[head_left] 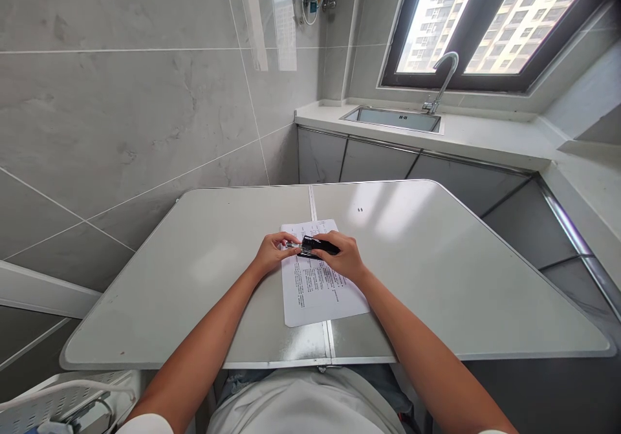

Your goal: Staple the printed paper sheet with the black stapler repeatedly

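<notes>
A black stapler is in my right hand, whose fingers and thumb are closed around its body. My left hand pinches a small silvery metal piece at the stapler's left end. Whether that piece is part of the stapler or a strip of staples, I cannot tell. Both hands are just above a sheet of printed paper, covering part of its upper half. The sheet lies on the pale folding table, across its centre seam.
A white perforated basket with cables stands at the lower left, below the table edge. Beyond the table are a counter with a sink and faucet, under a window. A grey tiled wall runs along the left.
</notes>
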